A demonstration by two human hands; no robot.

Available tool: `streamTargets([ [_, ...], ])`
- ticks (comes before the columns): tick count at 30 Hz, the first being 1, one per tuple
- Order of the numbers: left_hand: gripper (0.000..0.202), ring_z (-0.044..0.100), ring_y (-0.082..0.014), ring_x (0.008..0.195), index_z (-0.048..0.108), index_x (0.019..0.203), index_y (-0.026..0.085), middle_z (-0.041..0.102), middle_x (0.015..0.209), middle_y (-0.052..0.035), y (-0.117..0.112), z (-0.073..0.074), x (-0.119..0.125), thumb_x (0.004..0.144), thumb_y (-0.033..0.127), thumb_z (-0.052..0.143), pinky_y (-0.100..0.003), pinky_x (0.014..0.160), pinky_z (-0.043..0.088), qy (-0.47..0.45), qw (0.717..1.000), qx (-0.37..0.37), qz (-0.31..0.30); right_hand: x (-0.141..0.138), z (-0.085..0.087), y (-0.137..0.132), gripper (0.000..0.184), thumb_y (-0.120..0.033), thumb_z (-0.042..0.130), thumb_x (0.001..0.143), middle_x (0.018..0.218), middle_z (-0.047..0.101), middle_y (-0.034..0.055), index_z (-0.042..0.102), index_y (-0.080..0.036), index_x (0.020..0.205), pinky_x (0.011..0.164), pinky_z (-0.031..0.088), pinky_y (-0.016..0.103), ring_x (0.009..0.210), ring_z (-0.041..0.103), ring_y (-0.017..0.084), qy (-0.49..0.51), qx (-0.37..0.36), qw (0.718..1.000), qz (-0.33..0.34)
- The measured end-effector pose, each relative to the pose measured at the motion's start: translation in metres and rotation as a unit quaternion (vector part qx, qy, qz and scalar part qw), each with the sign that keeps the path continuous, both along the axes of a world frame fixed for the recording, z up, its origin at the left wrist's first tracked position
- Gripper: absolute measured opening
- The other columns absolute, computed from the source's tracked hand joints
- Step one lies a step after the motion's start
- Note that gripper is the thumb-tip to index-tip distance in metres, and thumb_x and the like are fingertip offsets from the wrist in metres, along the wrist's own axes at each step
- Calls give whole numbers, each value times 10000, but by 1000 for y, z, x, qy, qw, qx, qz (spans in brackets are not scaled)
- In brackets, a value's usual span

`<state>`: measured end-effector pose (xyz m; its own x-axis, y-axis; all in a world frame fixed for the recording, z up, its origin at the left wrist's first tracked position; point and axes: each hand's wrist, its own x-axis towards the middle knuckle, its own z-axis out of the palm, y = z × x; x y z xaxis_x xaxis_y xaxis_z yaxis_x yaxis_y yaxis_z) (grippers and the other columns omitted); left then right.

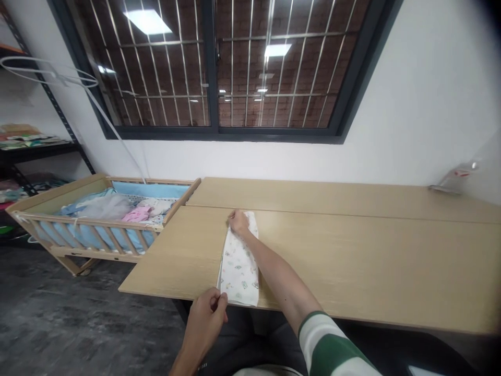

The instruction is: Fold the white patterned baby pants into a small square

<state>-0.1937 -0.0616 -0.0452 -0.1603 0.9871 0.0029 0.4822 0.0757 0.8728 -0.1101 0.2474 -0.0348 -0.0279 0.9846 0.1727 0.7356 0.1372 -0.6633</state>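
Note:
A white cloth (239, 269) printed with small figures lies folded into a long, narrow shape on the wooden table (332, 256). Its near end reaches the table's front edge. My right hand (238, 222) stretches across to the far left corner and has its fingers closed on the cloth there. At the near left corner, my left hand (207, 316) pinches the cloth's edge between thumb and fingers. Part of the far end is hidden under my right hand.
Left of the table stands a wooden crib (113, 227) with blue lining, holding pink and white fabrics. A white hoop stand (105, 112) rises above it. Shelves (39, 147) with piled cloth are at far left. A clear plastic bag (456, 177) lies at the back right.

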Motion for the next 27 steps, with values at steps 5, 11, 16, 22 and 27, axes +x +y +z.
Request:
streamTargets([
  [5, 348, 628, -189, 630, 433, 642, 236, 624, 591, 5, -3, 1, -4, 968, 356, 423, -281, 597, 303, 164, 986, -6, 23, 3, 4, -9, 115, -169, 608, 837, 964, 732, 46, 662, -217, 926, 913, 424, 331, 988, 657, 220, -14, 3, 1000, 22],
  [11, 352, 628, -191, 601, 475, 659, 234, 592, 584, 14, -17, 1, 4, 980, 377, 486, -296, 601, 332, 344, 930, 113, 72, 8, 18, -27, 179, -257, 560, 935, 1111, 714, 63, 643, -213, 1086, 914, 461, 327, 1027, 646, 208, 2, 27, 994, 106],
  [16, 155, 670, -213, 933, 631, 1023, 205, 712, 988, -66, -32, 1, 31, 968, 290, 513, -327, 818, 463, 343, 880, 327, -20, 27, 29, -94, 540, -456, 602, 962, 1440, 553, 161, 499, -177, 1414, 1076, 432, 413, 1301, 545, 259, 39, 45, 931, 361],
  [22, 450, 575, -315, 1213, 565, 1308, 63, 649, 1282, -194, -37, -18, 60, 948, 324, 493, -413, 987, 425, 400, 838, 370, 18, 64, 53, -196, 577, -505, 427, 1050, 1663, 291, 68, 376, -257, 1568, 1248, 215, 387, 1540, 244, 224, -18, -1, 831, 556],
  [27, 331, 618, -321, 1105, 672, 1129, 120, 720, 1109, -154, -35, -35, 57, 948, 326, 486, -466, 990, 396, 409, 843, 349, 18, 79, 47, -213, 571, -509, 346, 1072, 1680, 214, 32, 299, -292, 1598, 1266, 123, 370, 1560, 164, 192, -93, -37, 805, 585],
])
